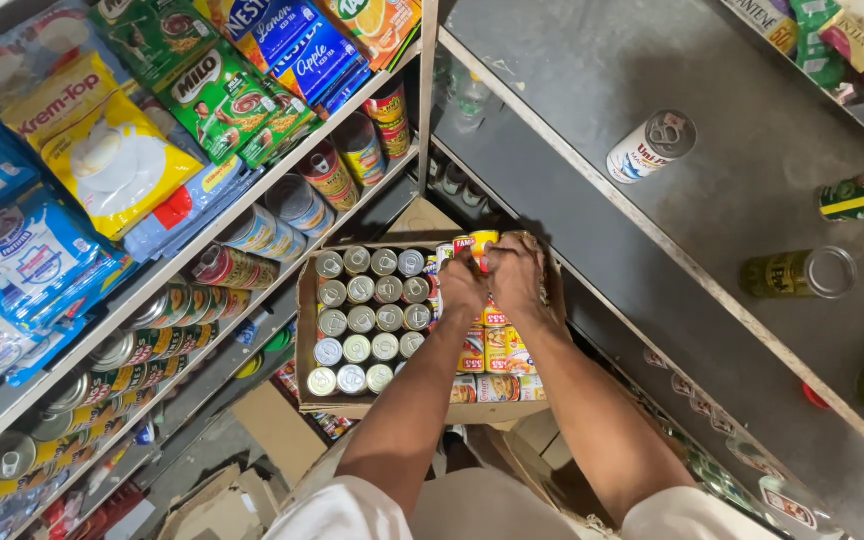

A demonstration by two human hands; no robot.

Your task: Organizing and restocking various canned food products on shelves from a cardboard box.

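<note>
While both hands grip one can [482, 243] at the far edge of the box [304, 330], left hand [461, 285] and right hand [514, 278] should lift it straight up, clear of the upright cans [367, 320] beside it.

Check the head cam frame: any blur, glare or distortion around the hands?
Head view: both hands, left and right, are sharp on a yellow can over the box; wide-angle lens bends the shelf edges; soft even light, mild glare on can tops; bottom-left floor dim.
</note>
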